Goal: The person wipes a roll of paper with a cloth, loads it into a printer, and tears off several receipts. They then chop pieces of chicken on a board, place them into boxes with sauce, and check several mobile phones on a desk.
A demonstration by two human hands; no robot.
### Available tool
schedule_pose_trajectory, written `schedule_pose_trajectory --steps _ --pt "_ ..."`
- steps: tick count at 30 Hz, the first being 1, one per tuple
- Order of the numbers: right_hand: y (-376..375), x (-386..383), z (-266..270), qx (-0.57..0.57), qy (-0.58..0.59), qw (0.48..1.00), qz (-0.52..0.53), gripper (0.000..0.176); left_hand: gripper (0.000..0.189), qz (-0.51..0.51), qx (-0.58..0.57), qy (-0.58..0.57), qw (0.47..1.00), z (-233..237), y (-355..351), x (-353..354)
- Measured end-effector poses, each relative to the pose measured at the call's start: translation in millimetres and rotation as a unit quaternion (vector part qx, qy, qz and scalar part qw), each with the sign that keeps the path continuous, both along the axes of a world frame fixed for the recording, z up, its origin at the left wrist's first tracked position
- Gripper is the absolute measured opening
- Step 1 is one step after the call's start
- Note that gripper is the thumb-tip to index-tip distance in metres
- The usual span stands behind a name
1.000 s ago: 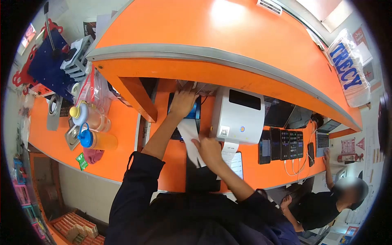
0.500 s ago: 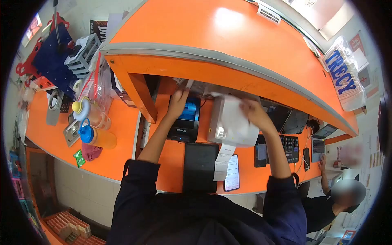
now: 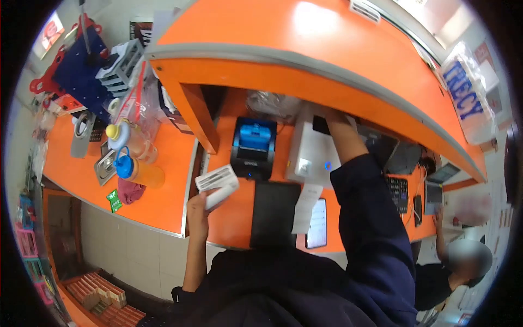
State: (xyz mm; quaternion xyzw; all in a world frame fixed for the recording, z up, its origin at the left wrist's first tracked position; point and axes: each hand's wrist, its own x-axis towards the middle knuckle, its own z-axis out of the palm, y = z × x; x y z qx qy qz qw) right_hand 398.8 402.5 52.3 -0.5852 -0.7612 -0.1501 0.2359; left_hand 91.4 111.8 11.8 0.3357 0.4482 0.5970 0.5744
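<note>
1. Clamped on a small bundle of white slips (image 3: 217,184), our left hand (image 3: 199,210) shows a closed grip. The fingers wrap the lower end, and the printed ends fan up and to the right.
2. We hold the slips over the front part of the orange bench (image 3: 163,204), just left of the black tablet (image 3: 275,213). They sit just below and left of the black receipt printer (image 3: 253,147) with its blue lid.
3. Our right hand (image 3: 331,116) reaches up behind the white label printer (image 3: 311,152), under the overhanging orange shelf (image 3: 305,54). The shelf edge hides the fingers, so we cannot tell whether that grip is apart or together, nor what it touches.
4. Our dark right sleeve (image 3: 365,218) crosses the right side of the label printer.
5. From the front of that printer a paper strip (image 3: 305,208) hangs down. It lies between the tablet and a phone (image 3: 317,226) resting face up on the bench.
6. Behind the receipt printer, a crumpled clear plastic bag (image 3: 272,103) lies under the shelf.
7. Well to the left stand a blue-capped bottle (image 3: 136,171) and a yellow-capped bottle (image 3: 124,139). Beside them are a steel tray (image 3: 103,166), a maroon cloth (image 3: 131,192) and a green packet (image 3: 113,200).
8. At the far right end a co-worker (image 3: 463,261) sits at the bench, well apart from our hands.
</note>
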Motion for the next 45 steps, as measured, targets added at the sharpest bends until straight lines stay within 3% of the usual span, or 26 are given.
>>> schedule_pose_trajectory --steps 2,4,7,9,10,11,13,14,15,16,20,22,23,24,26,32,33,35,39,41,42,43,45 --pt "-17 1 25 -0.02 -0.018 0.999 0.025 0.031 0.053 0.029 -0.034 0.049 0.998 -8 -13 -2" --pt "-45 0 42 -0.015 -0.023 0.999 0.037 0.031 0.055 0.013 -0.024 -0.026 0.999 -21 -25 -5" --pt "-132 9 38 0.047 0.036 0.998 0.023 0.025 0.053 -0.001 -0.051 -0.028 0.998 -29 -32 1" --pt "-208 9 29 0.059 0.209 0.973 0.082 0.018 0.05 -0.009 -0.052 0.033 0.998 -29 -35 9" --pt "-241 14 1 0.055 0.288 0.954 0.065 0.013 0.047 -0.005 -0.05 0.096 0.994 -29 -35 13" --pt "-271 13 -21 0.038 0.33 0.943 0.013 0.007 0.031 -0.019 -0.06 0.071 0.995 -32 -36 13" --pt "-311 17 -95 -0.007 0.558 0.825 -0.087 0.008 0.026 -0.025 -0.025 0.11 0.993 -16 -39 26" --pt "-320 16 -125 -0.01 0.609 0.78 -0.145 0.01 0.028 -0.03 0.004 0.15 0.988 -9 -41 32" --pt "-319 13 -145 -0.017 0.569 0.806 -0.165 0.011 0.042 -0.041 -0.011 0.135 0.99 -6 -41 36" --pt "-320 9 -152 -0.024 0.527 0.829 -0.186 0.013 0.042 -0.043 -0.013 0.137 0.989 -6 -43 39" --pt "-290 14 -148 -0.123 0.56 0.809 -0.131 0.016 0.043 -0.06 0.008 0.158 0.986 -4 -48 43" --pt "-282 11 -129 -0.173 0.742 0.634 -0.134 0.02 0.043 -0.058 0.019 0.176 0.983 0 -51 46" --pt "-278 10 -135 -0.132 0.676 0.705 -0.167 0.023 0.043 -0.057 0.021 0.178 0.982 1 -52 46" --pt "-276 4 -130 -0.132 0.677 0.705 -0.165 0.023 0.043 -0.054 0.023 0.188 0.98 1 -55 46" --pt "-276 -6 -121 -0.075 0.506 0.82 -0.258 0.025 0.043 -0.049 0.022 0.198 0.979 -1 -62 46" --pt "-280 -11 -102 -0.059 0.408 0.88 -0.236 0.026 0.042 -0.041 0.014 0.216 0.976 -6 -73 43" --pt "-278 -7 -107 -0.062 0.409 0.879 -0.235 0.026 0.042 -0.041 0.016 0.22 0.975 -6 -74 43" --pt "-272 -1 -117 -0.114 0.584 0.77 -0.229 0.027 0.042 -0.045 0.016 0.226 0.973 -5 -76 44" --pt "-275 -2 -109 -0.1 0.574 0.778 -0.235 0.028 0.044 -0.069 -0.013 0.241 0.968 -1 -74 49" --pt "-275 8 -119 -0.181 0.52 0.798 -0.245 0.026 0.042 -0.078 -0.019 0.266 0.961 5 -71 57" --pt "-274 9 -127 -0.18 0.522 0.795 -0.249 0.026 0.042 -0.021 0.075 0.381 0.921 10 -61 68" --pt "-274 10 -135 -0.184 0.597 0.754 -0.203 0.025 0.041 0.036 0.168 0.483 0.858 17 -49 79" --pt "-276 3 -132 -0.154 0.719 0.664 -0.134 0.028 0.043 0.065 0.312 0.569 0.758 32 -12 107"
